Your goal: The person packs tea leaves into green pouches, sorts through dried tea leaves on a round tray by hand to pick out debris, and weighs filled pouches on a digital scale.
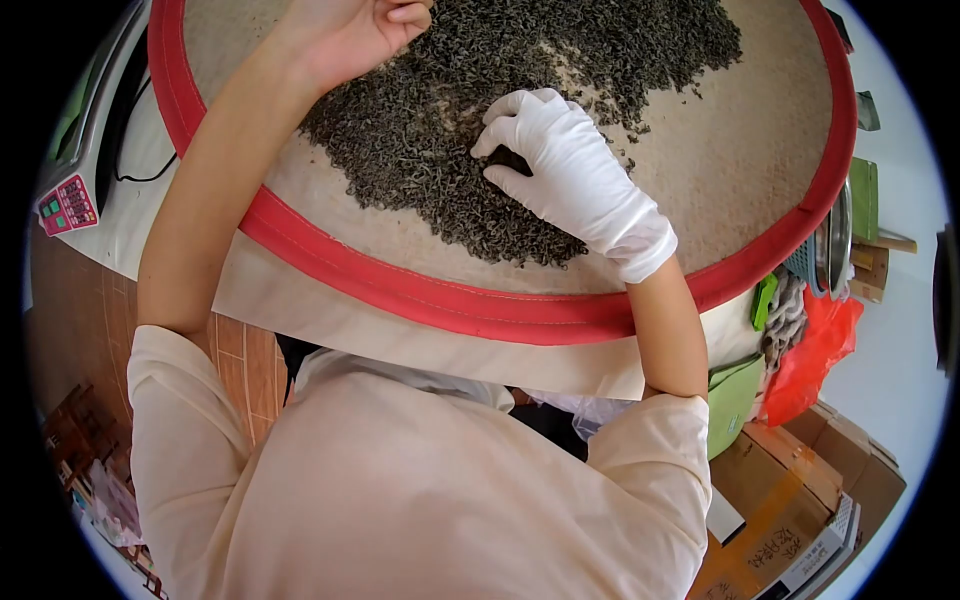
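Dark, curled dried tea leaves [430, 150] lie spread in a heap on a large round tray with a red cloth rim [480, 312]. My right hand [560, 160], in a white glove, rests low at the near side of the heap. Its fingers are bent and stand apart from the thumb, with leaves showing in the gap. Bare and ungloved, my left hand [350, 40] is over the heap's far left, partly cut off by the top edge. Its visible fingers are curled in; anything inside them is hidden.
Left of the tray is a device with a pink keypad panel [68, 207] and a black cable. At the right are a red plastic bag [815, 350], a green pouch [735, 400] and cardboard boxes [770, 500]. A pale cloth [420, 345] hangs below the tray.
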A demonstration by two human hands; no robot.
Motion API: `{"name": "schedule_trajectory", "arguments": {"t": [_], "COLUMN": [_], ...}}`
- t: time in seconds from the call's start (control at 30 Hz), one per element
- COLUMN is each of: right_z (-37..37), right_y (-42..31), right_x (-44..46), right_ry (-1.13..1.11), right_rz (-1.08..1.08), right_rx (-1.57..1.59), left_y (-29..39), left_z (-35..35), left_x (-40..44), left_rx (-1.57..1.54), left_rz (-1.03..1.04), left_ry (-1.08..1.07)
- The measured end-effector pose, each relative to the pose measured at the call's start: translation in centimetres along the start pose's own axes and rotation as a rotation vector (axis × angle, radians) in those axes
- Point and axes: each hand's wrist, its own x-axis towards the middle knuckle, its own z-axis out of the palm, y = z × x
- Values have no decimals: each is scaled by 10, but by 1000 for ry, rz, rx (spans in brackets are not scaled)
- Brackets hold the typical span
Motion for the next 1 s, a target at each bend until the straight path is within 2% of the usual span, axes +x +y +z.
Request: {"name": "schedule_trajectory", "arguments": {"t": [0.1,0.17,0.2,0.23,0.3,0.33,0.4,0.47,0.6,0.63,0.7,0.73,0.9,0.97,1.0], "right_z": [-5,-15,-25,-35,-49,-45,-46,-43,-15,-3,17,25,26,27,23], "right_y": [5,13,13,13,15,25,24,21,-11,-20,-25,-24,-13,-2,5], "right_x": [-3,-10,-13,-14,-18,-20,-23,-22,-22,-21,-15,-11,-1,0,2], "right_ry": [4,-39,-93,-94,-52,21,15,0,-236,-215,-133,5,139,229,326], "right_rz": [36,-47,3,3,358,347,353,236,193,174,145,120,183,232,324], "right_rx": [105,364,516,516,562,461,367,283,34,-107,-190,-231,-201,-8,188], "left_y": [0,1,1,1,1,0,0,0,1,1,1,1,5,4,5], "left_z": [0,-1,-2,-2,-3,-2,0,-2,-2,-2,-3,-5,-1,1,1], "left_x": [0,0,1,1,1,1,1,1,1,1,1,2,4,2,0], "left_rx": [-9,-8,-6,-6,6,5,-8,-12,16,18,-1,5,-60,-50,-45], "left_rz": [2,4,4,4,21,18,10,3,13,20,7,5,-23,-31,-34], "left_ry": [5,2,-2,-2,14,13,35,27,33,36,43,43,25,6,-4]}}
